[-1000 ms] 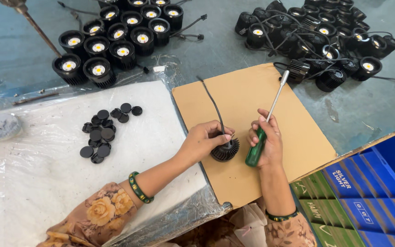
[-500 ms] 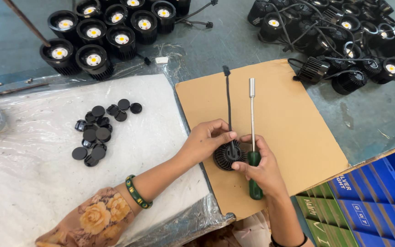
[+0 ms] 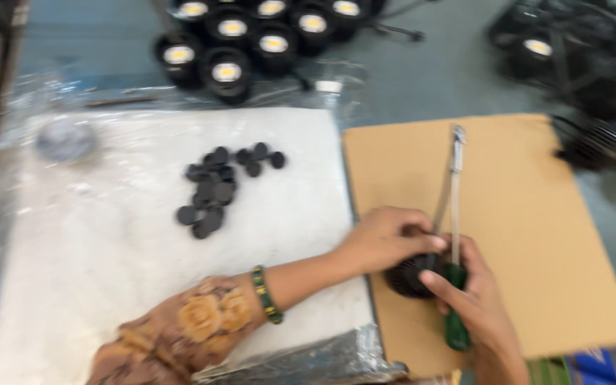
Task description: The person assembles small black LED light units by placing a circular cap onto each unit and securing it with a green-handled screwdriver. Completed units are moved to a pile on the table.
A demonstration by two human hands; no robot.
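Black finned lamp housing (image 3: pixel 409 274) on cardboard; green-handled screwdriver (image 3: pixel 455 285) upright against it.

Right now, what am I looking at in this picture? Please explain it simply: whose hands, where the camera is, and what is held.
The camera sits on a person's head and looks down at their own bare hands. The left hand steadies a round black ribbed part on a cardboard sheet. The right hand holds a green-handled screwdriver. Small black discs lie on a white sheet. Round black lamps stand behind.
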